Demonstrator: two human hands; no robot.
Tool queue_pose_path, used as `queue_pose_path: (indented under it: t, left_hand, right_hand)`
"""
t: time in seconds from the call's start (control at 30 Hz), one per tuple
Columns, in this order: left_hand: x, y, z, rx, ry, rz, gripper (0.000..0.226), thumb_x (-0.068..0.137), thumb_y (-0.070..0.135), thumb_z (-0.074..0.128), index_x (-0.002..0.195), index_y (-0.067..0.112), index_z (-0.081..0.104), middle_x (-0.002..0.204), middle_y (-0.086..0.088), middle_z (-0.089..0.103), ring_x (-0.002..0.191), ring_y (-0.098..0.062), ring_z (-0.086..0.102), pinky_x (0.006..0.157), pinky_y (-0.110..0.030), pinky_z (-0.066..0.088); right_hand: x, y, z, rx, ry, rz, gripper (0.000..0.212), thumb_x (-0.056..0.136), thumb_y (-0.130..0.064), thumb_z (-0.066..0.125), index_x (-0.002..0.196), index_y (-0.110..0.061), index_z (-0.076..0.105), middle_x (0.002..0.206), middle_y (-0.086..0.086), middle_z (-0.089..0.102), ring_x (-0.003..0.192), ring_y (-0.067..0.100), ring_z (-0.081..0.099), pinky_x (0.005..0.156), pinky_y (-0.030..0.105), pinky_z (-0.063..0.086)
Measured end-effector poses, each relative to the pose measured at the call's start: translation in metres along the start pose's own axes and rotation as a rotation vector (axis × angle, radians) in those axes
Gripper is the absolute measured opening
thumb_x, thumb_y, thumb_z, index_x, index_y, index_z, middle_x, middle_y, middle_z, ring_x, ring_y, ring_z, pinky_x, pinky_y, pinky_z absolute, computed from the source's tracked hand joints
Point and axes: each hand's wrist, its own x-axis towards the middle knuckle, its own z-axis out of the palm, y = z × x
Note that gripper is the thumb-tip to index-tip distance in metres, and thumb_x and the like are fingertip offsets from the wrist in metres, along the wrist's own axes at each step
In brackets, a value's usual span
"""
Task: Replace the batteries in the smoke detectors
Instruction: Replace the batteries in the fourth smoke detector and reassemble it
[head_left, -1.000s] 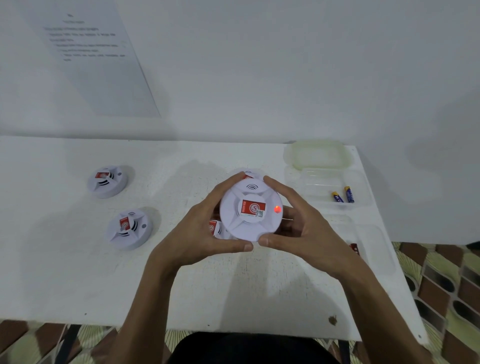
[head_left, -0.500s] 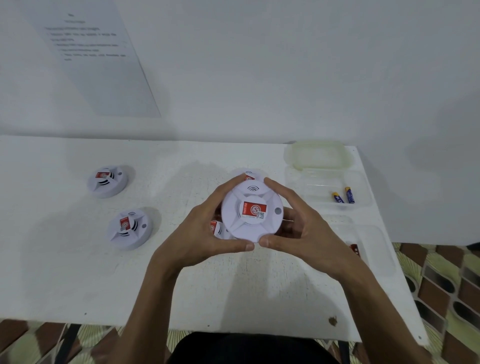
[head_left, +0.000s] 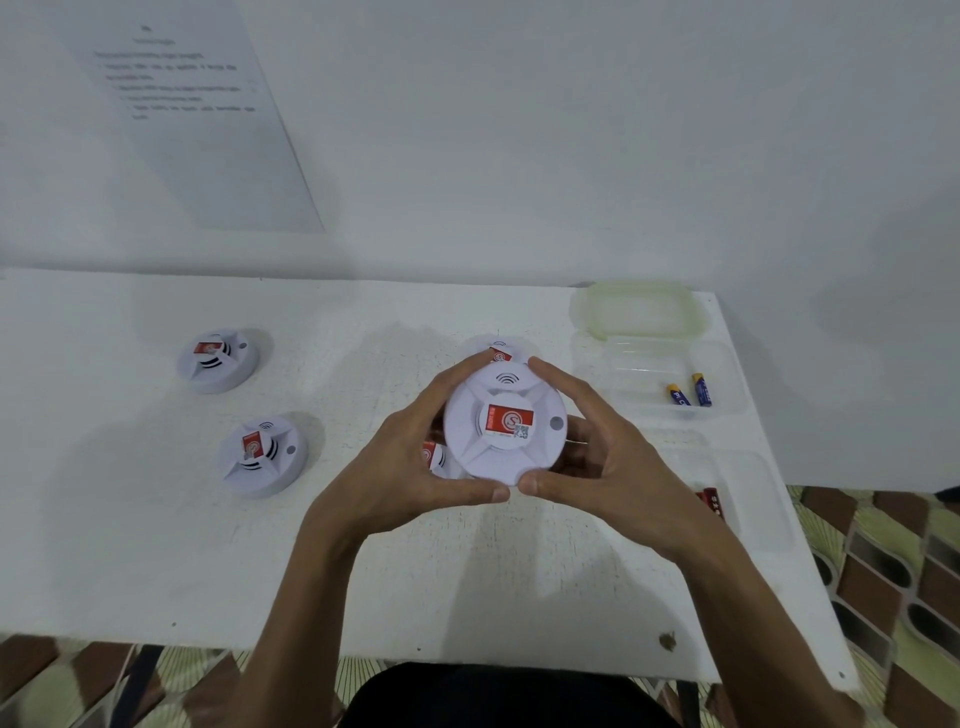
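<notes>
**Both hands hold one smoke detector above the middle of the table.**

The left hand (head_left: 410, 467) and right hand (head_left: 608, 462) each curl around the rim of the white smoke detector (head_left: 504, 428). The thumbs meet at its near edge and its labelled face is turned up. This two-sided grip suits twisting the body against its base, though whether to open or close it cannot be told. It is held clear of the table (head_left: 156, 545), over two more detectors (head_left: 434, 457) partly hidden beneath. Another pair (head_left: 262, 456) lies well apart to the left, probably sorted aside. Two blue batteries (head_left: 691, 389) lie in a clear tray (head_left: 727, 364) near the right hand, likely the supply.
</notes>
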Motion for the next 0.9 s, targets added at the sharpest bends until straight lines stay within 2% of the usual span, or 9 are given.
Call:
queue_pose_path:
  t: [0.13, 0.3, 0.4, 0.73, 0.9]
  left_hand:
    - [-0.0015, -0.0016, 0.0004, -0.001, -0.002, -0.004, 0.093, 0.068, 0.009, 0.081, 0.139, 0.031, 0.026, 0.132, 0.038, 0.04, 0.123, 0.008, 0.043, 0.091, -0.006, 0.039]
    - [-0.0024, 0.0, 0.0011, 0.003, -0.004, -0.01, 0.092, 0.067, 0.019, 0.082, 0.139, 0.036, 0.026, 0.132, 0.038, 0.041, 0.123, 0.006, 0.044, 0.091, -0.007, 0.04]
    - [-0.0026, -0.0002, 0.0011, -0.002, -0.002, -0.016, 0.092, 0.066, 0.018, 0.082, 0.138, 0.036, 0.026, 0.131, 0.039, 0.041, 0.123, 0.006, 0.044, 0.09, -0.007, 0.04]
    - [-0.0035, -0.0028, 0.0013, -0.011, -0.001, -0.024, 0.091, 0.067, 0.017, 0.081, 0.138, 0.036, 0.027, 0.131, 0.037, 0.043, 0.123, 0.006, 0.044, 0.091, -0.007, 0.04]
    - [-0.0041, -0.0048, 0.0018, -0.012, -0.009, -0.029, 0.093, 0.068, 0.015, 0.083, 0.14, 0.033, 0.027, 0.135, 0.03, 0.043, 0.125, 0.002, 0.044, 0.095, -0.011, 0.04]
  right_hand:
    - [-0.0006, 0.0016, 0.0007, -0.008, 0.003, -0.001, 0.087, 0.079, -0.007, 0.079, 0.143, -0.049, 0.036, 0.124, -0.006, 0.064, 0.112, 0.019, 0.064, 0.092, 0.044, 0.056]
    - [-0.0013, 0.0042, 0.0007, -0.015, 0.002, 0.0, 0.087, 0.079, -0.008, 0.08, 0.142, -0.05, 0.036, 0.125, -0.007, 0.063, 0.111, 0.024, 0.064, 0.092, 0.046, 0.056]
    - [-0.0015, 0.005, 0.0007, -0.012, -0.002, 0.001, 0.087, 0.079, -0.008, 0.079, 0.142, -0.051, 0.036, 0.124, -0.006, 0.064, 0.111, 0.024, 0.064, 0.092, 0.046, 0.055]
    - [-0.0005, 0.0075, 0.0004, -0.006, -0.027, -0.014, 0.087, 0.081, -0.01, 0.079, 0.143, -0.05, 0.033, 0.124, 0.006, 0.064, 0.11, 0.043, 0.059, 0.09, 0.059, 0.052]
    - [-0.0017, 0.0062, 0.0005, -0.066, -0.016, -0.017, 0.088, 0.08, -0.017, 0.081, 0.142, -0.053, 0.032, 0.119, 0.01, 0.065, 0.1, 0.044, 0.06, 0.083, 0.057, 0.054]
